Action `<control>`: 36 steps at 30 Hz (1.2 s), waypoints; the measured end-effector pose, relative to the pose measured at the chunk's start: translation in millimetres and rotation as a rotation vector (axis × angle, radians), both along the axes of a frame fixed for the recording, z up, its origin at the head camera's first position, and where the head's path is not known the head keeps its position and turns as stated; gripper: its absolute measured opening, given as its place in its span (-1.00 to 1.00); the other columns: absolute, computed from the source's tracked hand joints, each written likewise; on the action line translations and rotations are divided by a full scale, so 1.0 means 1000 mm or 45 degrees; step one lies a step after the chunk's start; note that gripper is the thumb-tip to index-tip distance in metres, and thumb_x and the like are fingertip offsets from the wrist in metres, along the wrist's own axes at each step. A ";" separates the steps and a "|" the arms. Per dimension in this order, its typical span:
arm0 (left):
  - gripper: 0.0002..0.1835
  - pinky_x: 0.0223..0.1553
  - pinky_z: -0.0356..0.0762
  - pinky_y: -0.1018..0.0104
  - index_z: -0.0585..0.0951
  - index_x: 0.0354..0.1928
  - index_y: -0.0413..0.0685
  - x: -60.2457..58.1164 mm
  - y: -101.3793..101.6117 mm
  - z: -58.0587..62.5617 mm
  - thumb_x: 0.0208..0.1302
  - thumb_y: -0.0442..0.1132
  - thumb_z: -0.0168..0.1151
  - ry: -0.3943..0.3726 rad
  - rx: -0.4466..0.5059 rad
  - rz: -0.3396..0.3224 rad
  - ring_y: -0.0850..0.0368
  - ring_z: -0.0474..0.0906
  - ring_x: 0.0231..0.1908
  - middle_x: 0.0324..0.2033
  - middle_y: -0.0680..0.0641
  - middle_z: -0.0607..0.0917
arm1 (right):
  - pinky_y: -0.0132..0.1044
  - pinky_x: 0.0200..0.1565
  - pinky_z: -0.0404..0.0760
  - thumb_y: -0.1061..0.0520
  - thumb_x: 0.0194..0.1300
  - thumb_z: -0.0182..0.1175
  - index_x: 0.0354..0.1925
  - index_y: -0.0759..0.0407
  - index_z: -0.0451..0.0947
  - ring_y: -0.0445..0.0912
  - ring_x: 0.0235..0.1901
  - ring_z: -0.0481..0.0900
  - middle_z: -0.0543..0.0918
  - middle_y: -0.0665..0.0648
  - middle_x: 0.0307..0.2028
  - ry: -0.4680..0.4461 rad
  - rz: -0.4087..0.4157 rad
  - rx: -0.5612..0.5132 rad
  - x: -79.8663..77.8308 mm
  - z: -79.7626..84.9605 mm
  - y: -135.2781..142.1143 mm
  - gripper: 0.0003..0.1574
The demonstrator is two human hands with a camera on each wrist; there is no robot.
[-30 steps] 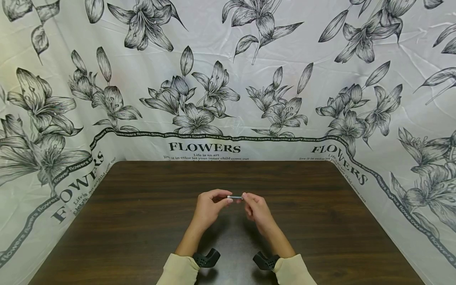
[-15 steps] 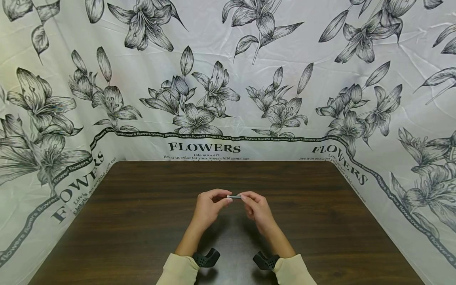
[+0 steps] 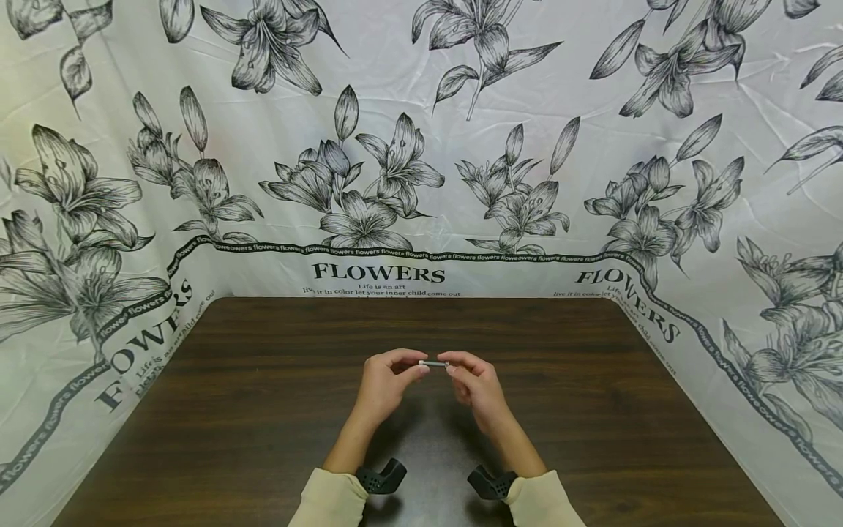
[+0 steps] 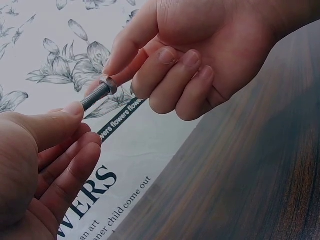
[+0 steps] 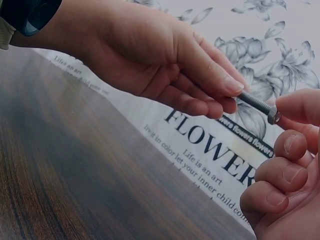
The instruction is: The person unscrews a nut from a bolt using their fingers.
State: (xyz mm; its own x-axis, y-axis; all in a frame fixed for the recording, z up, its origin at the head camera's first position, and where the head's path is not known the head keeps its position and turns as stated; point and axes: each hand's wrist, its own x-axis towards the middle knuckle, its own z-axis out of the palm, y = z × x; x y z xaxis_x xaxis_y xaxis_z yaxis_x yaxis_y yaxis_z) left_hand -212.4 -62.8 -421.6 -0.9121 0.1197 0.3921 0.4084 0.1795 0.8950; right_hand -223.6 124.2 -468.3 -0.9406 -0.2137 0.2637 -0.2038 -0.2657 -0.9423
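Evidently holding the bolt [image 4: 96, 96] above the table [image 3: 250, 424], aligned lengthwise from hand to hand: pinching one end with the left hand [image 3: 384, 382], the thick end [image 4: 108, 85] with thumb and forefinger of the right hand [image 3: 478, 386], neither nearer.

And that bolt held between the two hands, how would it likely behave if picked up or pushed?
The bolt is probably stiff and fairly heavy for its size, given its straight, metallic-looking body. Its ridged shaft should resist slipping somewhat. Laid down and pushed, it might roll unevenly, since its hex end is wider and flat-sided.
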 end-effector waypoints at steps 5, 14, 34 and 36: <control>-0.85 -0.41 0.60 0.38 0.71 -0.25 -0.34 0.000 0.000 0.000 0.10 -0.50 0.39 -0.009 0.005 0.004 -0.05 0.67 -0.44 -0.43 -0.18 0.72 | -0.27 -0.69 -0.01 0.30 0.40 0.08 0.02 0.59 0.45 -0.18 -0.76 0.07 0.23 -0.01 -0.71 0.014 -0.004 -0.020 0.000 0.000 0.000 -0.65; -0.86 -0.41 0.61 0.38 0.72 -0.26 -0.30 0.000 0.001 0.000 0.09 -0.50 0.39 -0.009 0.011 0.001 -0.04 0.67 -0.44 -0.43 -0.17 0.72 | -0.19 -0.70 -0.08 0.30 0.39 0.08 -0.07 0.62 0.47 -0.13 -0.78 0.01 0.17 0.04 -0.74 0.073 0.019 -0.087 -0.002 -0.001 0.001 -0.68; -0.86 -0.38 0.61 0.37 0.72 -0.27 -0.27 -0.001 0.001 -0.002 0.08 -0.49 0.40 0.004 0.006 -0.041 -0.11 0.68 -0.41 -0.41 -0.18 0.72 | -0.43 -0.68 0.13 0.05 0.58 -0.15 -0.26 0.68 0.40 -0.27 -0.80 0.12 0.23 0.02 -0.74 -0.266 0.008 0.211 0.008 0.022 -0.001 -0.38; -0.86 -0.39 0.62 0.37 0.72 -0.27 -0.27 -0.001 0.001 -0.003 0.08 -0.50 0.40 0.004 0.011 -0.045 -0.11 0.68 -0.42 -0.41 -0.18 0.72 | -0.43 -0.68 0.13 0.07 0.58 -0.14 -0.20 0.72 0.37 -0.27 -0.79 0.12 0.23 0.01 -0.73 -0.266 0.020 0.199 0.006 0.017 0.000 -0.39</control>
